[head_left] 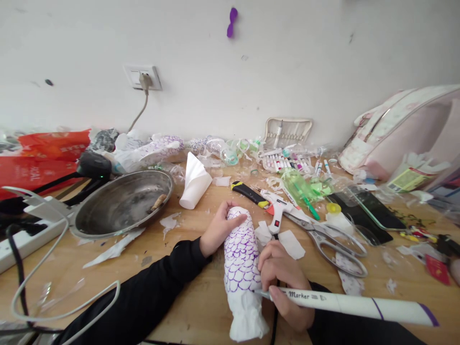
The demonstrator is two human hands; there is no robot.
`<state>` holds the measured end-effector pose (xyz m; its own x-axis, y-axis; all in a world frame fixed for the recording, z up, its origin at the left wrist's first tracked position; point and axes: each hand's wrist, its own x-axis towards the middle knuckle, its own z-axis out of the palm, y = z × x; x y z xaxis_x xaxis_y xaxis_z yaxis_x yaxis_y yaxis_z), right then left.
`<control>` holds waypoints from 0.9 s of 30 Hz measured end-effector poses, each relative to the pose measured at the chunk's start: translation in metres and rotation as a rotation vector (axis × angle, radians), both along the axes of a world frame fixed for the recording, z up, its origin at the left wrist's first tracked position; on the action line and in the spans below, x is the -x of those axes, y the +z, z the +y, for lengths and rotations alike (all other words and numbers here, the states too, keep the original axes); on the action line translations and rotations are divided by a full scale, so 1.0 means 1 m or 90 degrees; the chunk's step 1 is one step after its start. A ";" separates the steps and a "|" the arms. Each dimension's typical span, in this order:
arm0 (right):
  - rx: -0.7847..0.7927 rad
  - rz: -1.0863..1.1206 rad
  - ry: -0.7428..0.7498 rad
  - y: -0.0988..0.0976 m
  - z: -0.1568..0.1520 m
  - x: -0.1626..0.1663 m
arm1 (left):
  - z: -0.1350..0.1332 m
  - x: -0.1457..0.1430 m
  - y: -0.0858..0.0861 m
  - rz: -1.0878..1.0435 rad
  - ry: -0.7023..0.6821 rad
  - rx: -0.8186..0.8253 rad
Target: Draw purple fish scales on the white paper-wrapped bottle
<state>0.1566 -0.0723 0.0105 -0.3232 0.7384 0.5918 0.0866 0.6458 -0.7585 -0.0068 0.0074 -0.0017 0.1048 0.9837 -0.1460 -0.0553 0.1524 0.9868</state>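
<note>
A white paper-covered fish-shaped form [241, 258] lies on the wooden table, pointing toward me. Purple scale outlines cover most of it, while its near, pinched end is plain white. My left hand [221, 229] grips the far end, thumb on top and fingers around the side. In my right hand [285, 282] is a white marker [345, 304] with purple bands, held like a pen. Its tip touches or nearly touches the form at the lower edge of the scales. Just beyond my right hand sit a white hot glue gun [279, 211] and scraps of white paper [292, 243].
Scissors [338, 244] and a yellow-black utility knife [249, 193] lie behind the form. A metal bowl [122, 203] and power strip [32, 239] are at left. Several markers [283, 160], phones [375, 206], a rolled paper cone [195, 182] and a pink-white backpack [402, 129] stand farther back.
</note>
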 end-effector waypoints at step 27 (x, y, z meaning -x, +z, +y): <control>0.004 0.052 -0.033 -0.003 0.005 -0.005 | -0.001 0.005 0.005 -0.076 -0.010 -0.030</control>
